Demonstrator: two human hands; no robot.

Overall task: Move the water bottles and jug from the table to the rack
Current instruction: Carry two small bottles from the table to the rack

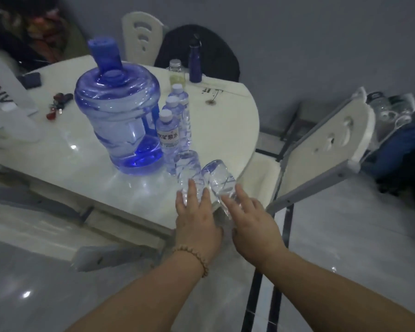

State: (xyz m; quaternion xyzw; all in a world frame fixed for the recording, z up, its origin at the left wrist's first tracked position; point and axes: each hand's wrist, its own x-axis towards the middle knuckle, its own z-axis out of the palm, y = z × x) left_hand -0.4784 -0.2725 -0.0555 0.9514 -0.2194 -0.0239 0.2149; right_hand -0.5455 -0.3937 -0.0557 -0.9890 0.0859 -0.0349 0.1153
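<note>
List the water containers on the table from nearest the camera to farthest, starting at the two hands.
Left hand and right hand, each on a tilted clear bottle → labelled bottle → two more bottles in the row → yellowish bottle → dark blue flask.

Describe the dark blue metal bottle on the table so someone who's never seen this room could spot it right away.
Start at the big blue water jug on the white table, then look past the row of clear water bottles to the far edge. The dark blue bottle stands upright there, beside a bottle of yellowish liquid. It alone is opaque.
</note>
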